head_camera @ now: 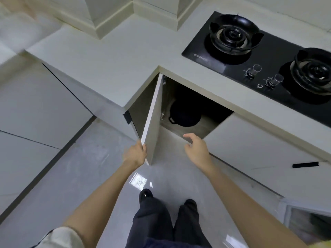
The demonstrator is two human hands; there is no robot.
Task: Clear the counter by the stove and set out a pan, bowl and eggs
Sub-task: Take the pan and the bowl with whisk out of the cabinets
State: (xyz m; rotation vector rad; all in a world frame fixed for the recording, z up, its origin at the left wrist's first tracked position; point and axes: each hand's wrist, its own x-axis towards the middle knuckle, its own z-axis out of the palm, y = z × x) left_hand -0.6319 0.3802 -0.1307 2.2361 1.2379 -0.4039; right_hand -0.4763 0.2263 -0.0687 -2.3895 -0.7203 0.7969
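Left grip (135, 154): pinches free edge of cabinet door (154, 122), holding it swung out for access.
Right grip (196, 149): fingers spread, holds nothing, at opening; prob. reaching for pan.
Dark pan (184, 115): untouched inside cabinet, below table (107, 65) beside gas stove (259, 56).

sleeve (59, 237): short, cream, on the left upper arm
forearms (107, 192): bare
left hand (135, 154), right hand (196, 148): bare
trousers (152, 217): dark navy, loose
shoes (146, 195): black, rounded toes
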